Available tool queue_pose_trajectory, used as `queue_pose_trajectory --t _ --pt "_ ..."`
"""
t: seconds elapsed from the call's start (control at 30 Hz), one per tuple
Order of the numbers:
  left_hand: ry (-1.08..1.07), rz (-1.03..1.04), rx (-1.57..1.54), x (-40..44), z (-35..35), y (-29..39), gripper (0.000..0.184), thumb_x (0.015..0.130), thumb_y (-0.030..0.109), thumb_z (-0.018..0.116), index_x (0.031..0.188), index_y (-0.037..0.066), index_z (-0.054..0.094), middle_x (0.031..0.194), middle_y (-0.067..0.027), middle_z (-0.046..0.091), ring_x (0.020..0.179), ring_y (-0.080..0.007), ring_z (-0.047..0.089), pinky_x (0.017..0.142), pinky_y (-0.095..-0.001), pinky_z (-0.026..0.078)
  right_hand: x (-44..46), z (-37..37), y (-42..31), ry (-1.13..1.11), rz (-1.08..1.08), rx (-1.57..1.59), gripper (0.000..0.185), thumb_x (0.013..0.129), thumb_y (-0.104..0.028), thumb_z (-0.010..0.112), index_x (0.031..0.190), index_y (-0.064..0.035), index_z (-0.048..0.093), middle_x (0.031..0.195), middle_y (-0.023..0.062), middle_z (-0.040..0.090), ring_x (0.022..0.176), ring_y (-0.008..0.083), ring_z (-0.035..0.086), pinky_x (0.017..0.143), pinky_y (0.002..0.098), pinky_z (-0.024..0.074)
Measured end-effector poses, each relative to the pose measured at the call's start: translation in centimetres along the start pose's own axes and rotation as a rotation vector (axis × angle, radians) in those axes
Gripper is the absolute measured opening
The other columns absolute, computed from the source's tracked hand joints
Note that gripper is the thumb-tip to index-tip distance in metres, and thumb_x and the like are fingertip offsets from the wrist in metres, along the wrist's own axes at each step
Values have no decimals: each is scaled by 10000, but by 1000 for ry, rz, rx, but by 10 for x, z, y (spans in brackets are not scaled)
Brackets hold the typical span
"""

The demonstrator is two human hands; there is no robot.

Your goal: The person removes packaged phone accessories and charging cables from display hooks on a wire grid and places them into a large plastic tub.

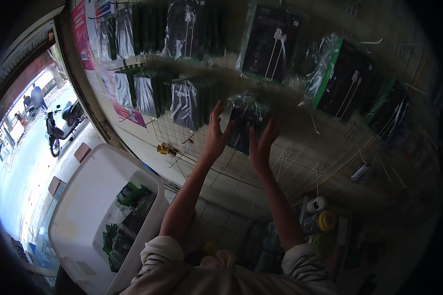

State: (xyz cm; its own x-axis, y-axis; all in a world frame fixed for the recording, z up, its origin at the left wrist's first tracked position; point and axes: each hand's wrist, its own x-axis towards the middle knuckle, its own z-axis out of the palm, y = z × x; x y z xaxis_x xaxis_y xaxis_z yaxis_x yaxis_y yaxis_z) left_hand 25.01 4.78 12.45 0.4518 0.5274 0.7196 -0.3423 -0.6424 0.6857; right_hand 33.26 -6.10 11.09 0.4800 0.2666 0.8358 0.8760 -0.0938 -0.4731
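A dark packet in clear plastic (241, 132) is held up against the wire rack, between both hands. My left hand (215, 135) grips its left edge, with the thumb on the front and the index finger reaching up. On the right edge is my right hand (264, 141), thumb on the front and fingers along the side. The print on this packet is too dark to read. Beside it on the left hang similar dark packets (184, 103). Above to the right hangs a larger charging cable pack (270, 44) with white cables pictured on it.
More cable packs (344, 81) hang at the upper right. Bare wire hooks stick out of the grid rack (226, 167). At lower left stands a white plastic bin (83, 211) holding several green and black packets (128, 221). Outside the doorway stands a scooter (61, 125).
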Motion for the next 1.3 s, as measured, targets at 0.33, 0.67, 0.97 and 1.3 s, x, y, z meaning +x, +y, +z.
queue_pose_trajectory --t 0.33,0.67,0.97,1.3 --pt "20 -129 -139 -1 7 9 337 782 -6 486 1112 -4 419 1014 -119 424 967 -211 477 806 -305 423 3 4 -12 50 -3 -71 569 808 -146 505 1275 -18 205 1284 210 191 1152 350 201 936 435 190" --pt "80 -107 -260 -10 -2 29 351 777 -32 464 1120 9 400 1083 -91 440 971 -159 469 775 -245 413 -3 -2 -30 86 28 -14 530 809 -103 494 1266 -22 239 1215 200 281 1093 325 283 893 405 274" --pt "99 -208 -564 -27 -29 55 362 785 -32 477 1128 11 370 1070 -98 467 992 -135 461 831 -266 388 -16 -12 -69 49 131 336 459 836 -103 466 1227 17 256 1179 171 345 1088 266 380 918 342 286" --pt "113 -210 -710 -50 -69 82 463 788 -37 469 1198 44 270 1099 -120 454 1002 -154 455 829 -263 390 -25 -29 -109 83 -98 113 440 811 -141 493 1174 6 294 1223 176 286 1159 312 269 954 416 214"
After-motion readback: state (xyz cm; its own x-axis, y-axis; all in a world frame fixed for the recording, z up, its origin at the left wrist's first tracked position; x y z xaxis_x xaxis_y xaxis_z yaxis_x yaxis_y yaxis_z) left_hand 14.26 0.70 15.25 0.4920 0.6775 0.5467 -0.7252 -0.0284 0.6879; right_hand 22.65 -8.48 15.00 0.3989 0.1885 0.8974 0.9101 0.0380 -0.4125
